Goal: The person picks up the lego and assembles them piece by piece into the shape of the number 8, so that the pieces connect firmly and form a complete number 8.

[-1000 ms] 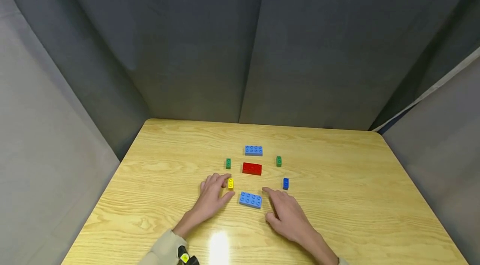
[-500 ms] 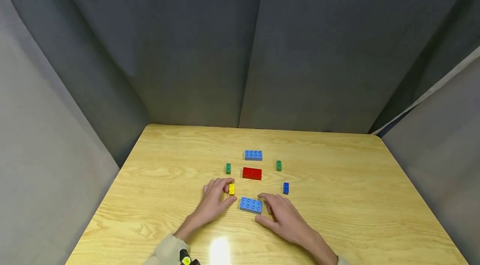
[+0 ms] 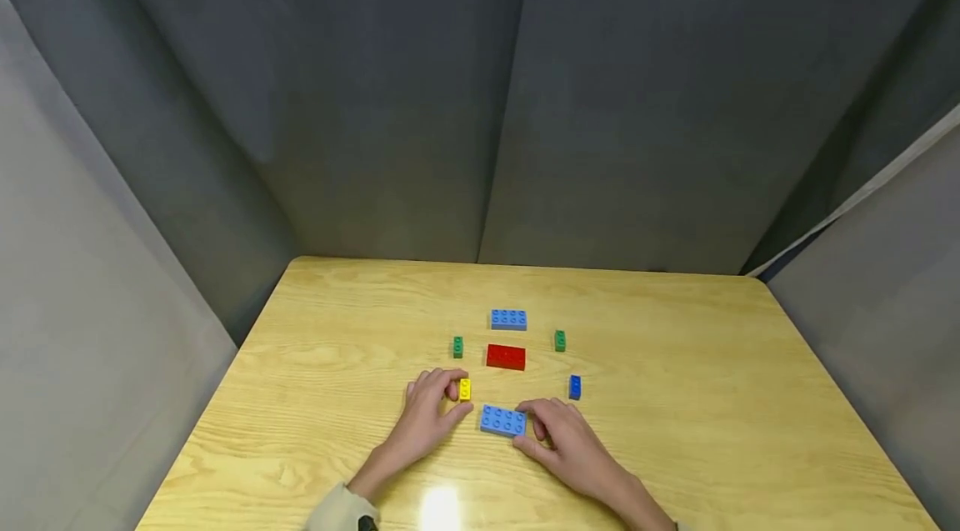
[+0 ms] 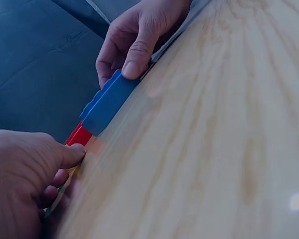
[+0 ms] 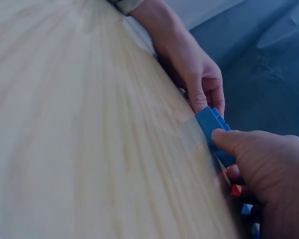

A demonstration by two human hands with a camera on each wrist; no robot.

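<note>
In the head view, my left hand [image 3: 425, 416] has its thumb and index finger at the near and far ends of a small yellow toy brick [image 3: 465, 390], pinching it on the table. To its right, a light blue eight-stud brick [image 3: 500, 421] lies with its right end between the thumb and index finger of my right hand [image 3: 568, 443]. The right wrist view shows that thumb pressed on the side of the blue brick [image 5: 208, 124]. In the left wrist view the left thumb and fingers hide most of the yellow brick.
A red brick [image 3: 506, 357] lies beyond the hands, with another light blue brick [image 3: 508, 319] behind it. Small green bricks stand left [image 3: 457, 348] and right [image 3: 560, 340] of the red one. A small dark blue brick [image 3: 574, 387] is beyond the right hand. Grey curtains [image 3: 375, 114] surround the wooden table [image 3: 675, 398].
My right hand has moved left and brought its thumb and index finger onto the near light blue brick's right end. My left hand stays at the yellow brick. The head view has tilted up slightly.
</note>
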